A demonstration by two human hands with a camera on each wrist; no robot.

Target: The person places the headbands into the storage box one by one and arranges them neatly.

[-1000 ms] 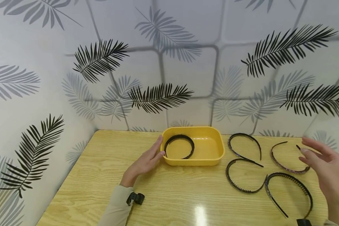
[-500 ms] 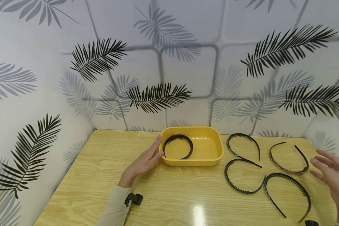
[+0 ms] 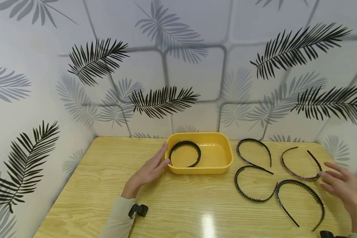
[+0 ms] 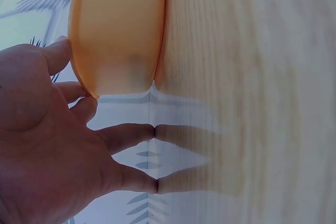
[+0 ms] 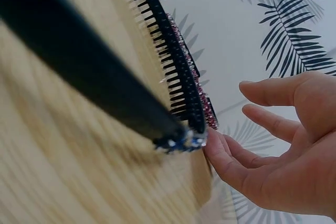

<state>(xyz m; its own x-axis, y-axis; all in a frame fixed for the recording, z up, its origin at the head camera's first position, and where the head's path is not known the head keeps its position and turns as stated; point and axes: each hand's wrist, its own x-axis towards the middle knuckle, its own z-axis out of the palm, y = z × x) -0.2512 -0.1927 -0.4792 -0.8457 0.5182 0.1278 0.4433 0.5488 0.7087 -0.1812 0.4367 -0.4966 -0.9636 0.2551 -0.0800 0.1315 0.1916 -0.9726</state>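
A yellow plastic tray [image 3: 215, 169] stands against the back of the wooden table. One black toothed headband [image 3: 200, 155] leans inside its left half. My left hand [image 3: 145, 172] rests against the tray's left end, thumb and fingertips at the rim; in the left wrist view two other fingers reach down to the table. At the right, my right hand [image 3: 345, 190] has its fingers spread loosely, holding nothing. Its fingertips are right at the bend of a pink glittery headband [image 3: 297, 175]. Nearer the front lies a black headband [image 3: 303, 183] with blue glitter, large in the right wrist view.
Between tray and right hand lie two more headbands, a rear one [image 3: 256, 140] and a front one [image 3: 241, 190], their ends close together. A leaf-patterned wall covering [image 3: 196, 76] rises behind the table [image 3: 166, 211]. Each wrist bears a black strap camera [image 3: 138, 210].
My right hand has drawn back from the pink headband's upper end, dropped lower, then come in at its bend. The left hand stays on the tray. The head view has shifted slightly.
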